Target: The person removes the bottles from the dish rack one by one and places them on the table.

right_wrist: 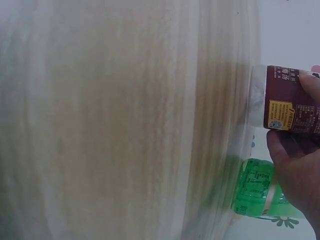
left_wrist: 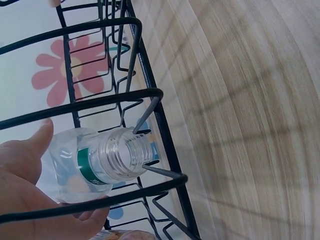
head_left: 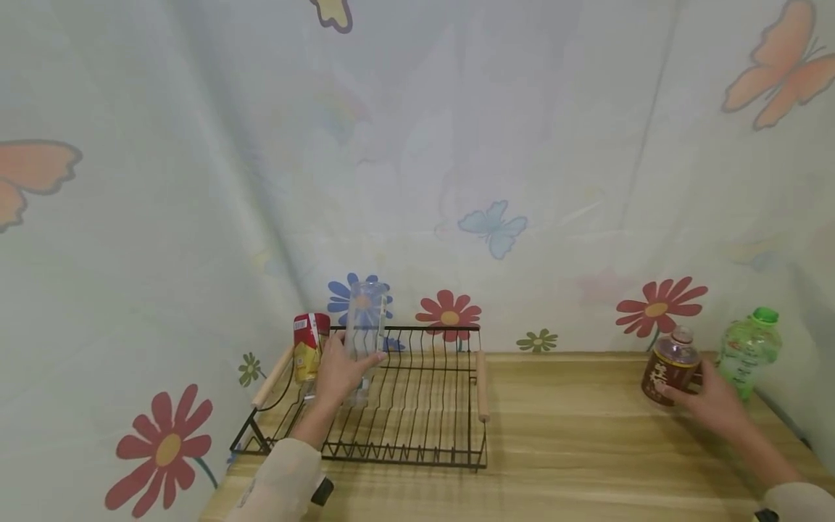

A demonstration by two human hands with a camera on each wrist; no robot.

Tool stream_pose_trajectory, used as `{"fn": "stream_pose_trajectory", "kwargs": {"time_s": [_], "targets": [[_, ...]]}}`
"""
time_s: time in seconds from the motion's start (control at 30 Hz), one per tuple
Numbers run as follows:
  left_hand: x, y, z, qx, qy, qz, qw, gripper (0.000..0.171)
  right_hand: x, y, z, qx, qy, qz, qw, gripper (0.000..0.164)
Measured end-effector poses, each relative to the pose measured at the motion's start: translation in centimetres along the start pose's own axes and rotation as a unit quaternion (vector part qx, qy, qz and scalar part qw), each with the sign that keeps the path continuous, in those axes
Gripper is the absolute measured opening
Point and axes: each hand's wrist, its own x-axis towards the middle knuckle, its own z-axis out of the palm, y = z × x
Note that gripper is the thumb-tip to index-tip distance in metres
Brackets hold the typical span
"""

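Note:
My left hand (head_left: 339, 373) grips a clear plastic bottle (head_left: 367, 312) upside down in a black wire dish rack (head_left: 424, 328). In the left wrist view the bottle's capless neck (left_wrist: 125, 154) points down among the rack's wires, with the thumb (left_wrist: 42, 137) along one side. Far to the right, my right hand (head_left: 714, 402) holds an upright bottle with a dark red-brown label (head_left: 668, 373) by its side. Its base is close to the tabletop in the right wrist view; whether it touches cannot be told. Next to that hand stands a green bottle (head_left: 750, 348) with a green cap.
A red-and-yellow labelled container (head_left: 310, 348) stands at the rack's left end. The rack has wooden handles (head_left: 482, 388) at its sides. Wood-grain tabletop (head_left: 567, 435) lies between the rack and the bottles on the right. A flowered curtain (head_left: 554, 290) hangs behind.

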Motion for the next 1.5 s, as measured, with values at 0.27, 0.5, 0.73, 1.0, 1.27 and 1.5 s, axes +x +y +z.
{"fn": "stream_pose_trajectory", "kwargs": {"time_s": [0.27,0.5,0.73,1.0,1.27,1.5], "targets": [[-0.1,0.4,0.2,0.009,-0.001,0.0,1.0,0.105,-0.1,0.3,-0.5,-0.001,0.006,0.01,1.0,0.102],[-0.1,0.3,-0.1,0.03,-0.007,0.003,0.9995,0.104,-0.2,-0.6,-0.5,-0.018,0.007,0.015,1.0,0.102],[0.2,0.1,0.1,0.02,-0.011,-0.022,0.9995,0.103,0.0,-1.5,-0.2,-0.007,0.014,0.036,0.999,0.104],[0.3,0.4,0.2,0.01,-0.011,-0.023,0.9996,0.096,0.0,-1.6,-0.2,-0.009,0.025,0.037,0.999,0.105],[0.2,0.7,0.0,0.004,-0.017,-0.022,0.9996,0.092,-0.4,-1.8,-0.7,0.003,0.023,0.022,0.999,0.103],[0.1,1.2,-0.6,-0.01,-0.013,-0.005,0.9999,0.09,-0.6,-3.4,-2.0,0.014,0.037,-0.008,0.999,0.103]]}}
